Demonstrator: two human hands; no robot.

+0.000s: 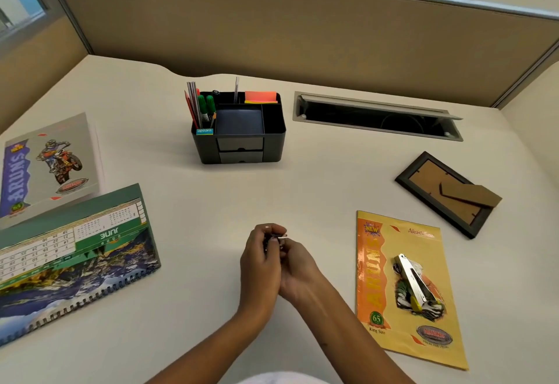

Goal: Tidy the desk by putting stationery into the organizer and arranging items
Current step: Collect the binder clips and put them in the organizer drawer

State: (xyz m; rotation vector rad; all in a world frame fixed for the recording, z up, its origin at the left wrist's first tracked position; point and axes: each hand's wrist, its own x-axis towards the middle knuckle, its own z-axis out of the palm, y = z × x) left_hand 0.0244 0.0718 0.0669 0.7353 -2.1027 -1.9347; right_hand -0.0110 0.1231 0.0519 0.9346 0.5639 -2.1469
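centrally, both hands meet low over the desk (302, 172). left hand (260, 265) and right hand (298, 271) are pressed close together, fingertips pinching a small cluster of metal clips (276, 237) — one silver wire loop pokes out toward the right, the rest is buried between the fingers, count unclear. whether the clips are linked or loose cannot be told.

black organizer (239, 128) stands well ahead of the hands, near the partition. its left compartment holds pencils and green markers (206, 105), upright; sticky notes (260, 97) sit at the back right; the middle tray and right slot look dark, contents not readable. two small front drawers, closed.

right side: yellow notebook (402, 290) lies flat with a stapler (413, 282) resting on its cover. beyond it, a picture frame (447, 193) lies face down, stand flap raised.

left side: a spiral desk calendar (72, 262) lies flat, print upside down, its lower left cut off by the edge. behind it a grey notebook with a motorbike (48, 166), also clipped at the left edge.

a cable hatch (378, 116) in the desk stands open — interior too dark to read.
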